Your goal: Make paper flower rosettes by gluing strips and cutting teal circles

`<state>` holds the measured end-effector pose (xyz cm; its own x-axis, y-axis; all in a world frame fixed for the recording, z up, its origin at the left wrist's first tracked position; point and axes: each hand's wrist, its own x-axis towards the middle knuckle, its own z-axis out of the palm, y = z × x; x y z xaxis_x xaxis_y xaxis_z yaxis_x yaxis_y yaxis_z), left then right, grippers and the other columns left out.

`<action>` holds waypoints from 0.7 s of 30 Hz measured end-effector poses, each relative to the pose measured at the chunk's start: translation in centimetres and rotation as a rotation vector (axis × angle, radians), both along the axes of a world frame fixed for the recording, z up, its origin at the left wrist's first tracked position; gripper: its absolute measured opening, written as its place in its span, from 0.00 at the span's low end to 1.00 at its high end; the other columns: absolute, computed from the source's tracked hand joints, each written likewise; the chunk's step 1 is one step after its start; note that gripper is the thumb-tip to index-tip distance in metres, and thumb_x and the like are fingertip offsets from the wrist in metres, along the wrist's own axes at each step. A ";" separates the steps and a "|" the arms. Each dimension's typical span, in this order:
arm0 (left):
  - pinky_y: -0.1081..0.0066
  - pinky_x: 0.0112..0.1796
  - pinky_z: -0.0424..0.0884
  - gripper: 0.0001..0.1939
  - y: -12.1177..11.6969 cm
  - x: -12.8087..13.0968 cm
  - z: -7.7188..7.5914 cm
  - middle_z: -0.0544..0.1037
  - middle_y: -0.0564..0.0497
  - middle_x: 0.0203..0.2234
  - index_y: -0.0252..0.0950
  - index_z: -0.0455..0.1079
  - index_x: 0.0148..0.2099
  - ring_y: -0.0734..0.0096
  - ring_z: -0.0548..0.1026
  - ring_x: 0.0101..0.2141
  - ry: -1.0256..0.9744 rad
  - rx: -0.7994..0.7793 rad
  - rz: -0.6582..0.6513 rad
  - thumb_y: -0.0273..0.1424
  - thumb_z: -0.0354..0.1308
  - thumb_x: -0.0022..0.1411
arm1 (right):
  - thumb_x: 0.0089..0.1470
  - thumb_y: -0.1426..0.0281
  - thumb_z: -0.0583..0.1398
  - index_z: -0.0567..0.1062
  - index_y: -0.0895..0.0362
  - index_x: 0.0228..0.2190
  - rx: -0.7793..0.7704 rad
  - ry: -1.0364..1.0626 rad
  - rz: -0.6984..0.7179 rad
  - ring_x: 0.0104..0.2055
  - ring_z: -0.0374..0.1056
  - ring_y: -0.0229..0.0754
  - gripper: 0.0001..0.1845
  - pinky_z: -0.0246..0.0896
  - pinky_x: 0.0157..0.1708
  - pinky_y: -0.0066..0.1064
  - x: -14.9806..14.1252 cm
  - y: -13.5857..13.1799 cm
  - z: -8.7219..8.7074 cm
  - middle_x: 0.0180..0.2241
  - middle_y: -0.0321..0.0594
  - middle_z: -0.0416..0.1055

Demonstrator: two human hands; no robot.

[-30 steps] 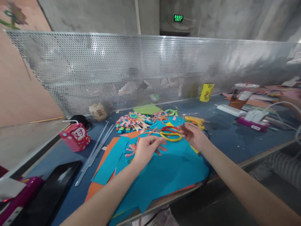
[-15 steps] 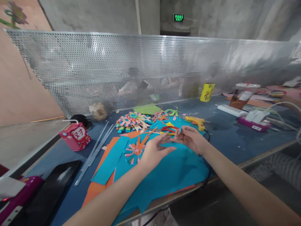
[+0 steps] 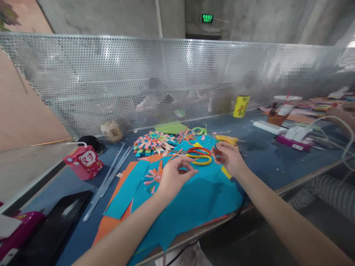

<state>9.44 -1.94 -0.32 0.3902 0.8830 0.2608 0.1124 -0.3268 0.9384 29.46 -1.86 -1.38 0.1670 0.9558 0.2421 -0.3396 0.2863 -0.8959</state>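
My left hand hovers over the blue paper, its fingers curved and the thumb a little apart, with nothing visible in it. My right hand is to the right of the scissors, fingers curled together; whatever they pinch, if anything, is too small to make out. Scissors with red and yellow handles lie on the paper between my hands. A fringed paper flower in orange and pink is partly hidden behind my left hand. Beyond it is a pile of layered paper flowers.
A yellow glue gun lies behind my right hand. On the left are clear glue sticks, a red drink carton and a black phone. A purple power strip and a plastic cup stand right. Perforated metal screens the back.
My hands have moved apart, uncovering the scissors between them. My left fingers have curled in more. The view has shifted slightly, and another person's hand shows at the far right.
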 end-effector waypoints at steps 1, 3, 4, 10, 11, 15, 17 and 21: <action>0.75 0.27 0.68 0.11 0.0 0.0 0.0 0.68 0.56 0.22 0.34 0.68 0.35 0.76 0.71 0.24 0.014 0.014 -0.002 0.29 0.61 0.47 | 0.39 0.64 0.64 0.70 0.56 0.20 0.002 -0.005 -0.006 0.19 0.61 0.33 0.10 0.51 0.12 0.22 -0.1 0.0 0.0 0.21 0.34 0.70; 0.76 0.25 0.67 0.08 -0.2 0.1 -0.2 0.62 0.59 0.19 0.34 0.66 0.35 0.79 0.68 0.21 0.021 0.029 -0.027 0.30 0.57 0.50 | 0.39 0.64 0.64 0.70 0.56 0.20 0.004 -0.016 -0.013 0.18 0.60 0.33 0.10 0.50 0.12 0.23 -0.2 -0.1 0.0 0.21 0.35 0.69; 0.76 0.24 0.66 0.08 -0.3 0.1 -0.2 0.59 0.60 0.17 0.35 0.65 0.37 0.80 0.66 0.19 0.011 0.026 -0.053 0.30 0.55 0.53 | 0.40 0.64 0.64 0.70 0.56 0.20 0.003 -0.021 -0.015 0.18 0.60 0.33 0.10 0.50 0.12 0.23 -0.2 -0.2 0.0 0.21 0.35 0.69; 0.77 0.18 0.64 0.19 -0.5 0.5 -0.3 0.60 0.63 0.13 0.36 0.56 0.51 0.80 0.63 0.14 -0.093 -0.139 -0.253 0.38 0.48 0.59 | 0.40 0.64 0.64 0.70 0.56 0.20 -0.006 -0.044 -0.014 0.18 0.59 0.32 0.09 0.49 0.12 0.23 -0.1 -0.2 -0.2 0.21 0.35 0.69; 0.76 0.20 0.66 0.20 -0.4 0.5 -0.3 0.64 0.61 0.14 0.36 0.57 0.51 0.78 0.66 0.16 -0.102 -0.147 -0.268 0.38 0.50 0.59 | 0.40 0.64 0.64 0.70 0.56 0.20 -0.007 -0.045 -0.014 0.18 0.59 0.32 0.09 0.49 0.12 0.23 0.0 -0.2 -0.2 0.21 0.35 0.69; 0.71 0.29 0.72 0.19 -0.1 0.5 -0.3 0.77 0.47 0.27 0.33 0.66 0.43 0.67 0.76 0.31 -0.104 -0.206 -0.245 0.36 0.60 0.49 | 0.40 0.64 0.64 0.70 0.56 0.20 -0.009 -0.039 -0.021 0.18 0.59 0.32 0.10 0.49 0.12 0.22 0.1 -0.1 -0.3 0.21 0.35 0.69; 0.70 0.29 0.72 0.15 0.0 0.5 -0.3 0.78 0.45 0.28 0.32 0.70 0.35 0.64 0.76 0.32 -0.094 -0.231 -0.182 0.35 0.64 0.45 | 0.40 0.64 0.64 0.70 0.56 0.20 -0.013 -0.036 -0.016 0.18 0.59 0.32 0.10 0.49 0.12 0.22 0.1 -0.1 -0.4 0.21 0.35 0.69; 0.71 0.27 0.70 0.10 -0.1 0.2 -0.1 0.78 0.48 0.24 0.32 0.74 0.27 0.71 0.73 0.23 -0.023 -0.150 -0.056 0.33 0.66 0.41 | 0.41 0.64 0.64 0.71 0.56 0.20 -0.023 -0.032 -0.002 0.18 0.60 0.32 0.09 0.49 0.12 0.22 0.2 -0.2 -0.4 0.21 0.35 0.70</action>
<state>9.69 -2.03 -0.44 0.4351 0.8898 0.1372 0.0758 -0.1881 0.9792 29.62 -2.02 -1.82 0.1617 0.9608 0.2253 -0.3100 0.2662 -0.9127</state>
